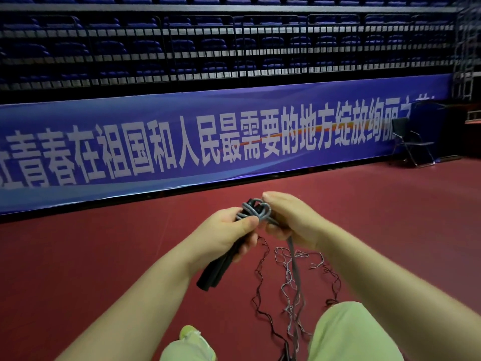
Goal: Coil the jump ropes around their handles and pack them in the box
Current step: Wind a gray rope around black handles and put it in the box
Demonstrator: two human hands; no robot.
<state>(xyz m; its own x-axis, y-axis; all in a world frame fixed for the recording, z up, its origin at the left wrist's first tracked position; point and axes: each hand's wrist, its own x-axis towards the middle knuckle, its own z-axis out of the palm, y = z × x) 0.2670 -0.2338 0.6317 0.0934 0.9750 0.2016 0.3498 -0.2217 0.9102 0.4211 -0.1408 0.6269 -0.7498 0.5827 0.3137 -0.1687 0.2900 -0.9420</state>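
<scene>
On red floor: thin ropes w/ folding chair beyond.

We see our two forearms bare from elbow to wrist, with no sleeve, watch or ring showing on the left hand or the right hand. Our legs are in loose pale lime-green fabric trousers, and near the left knee sits what seems to be a yellow-green sports shoe, too blurred to tell for sure.
</scene>
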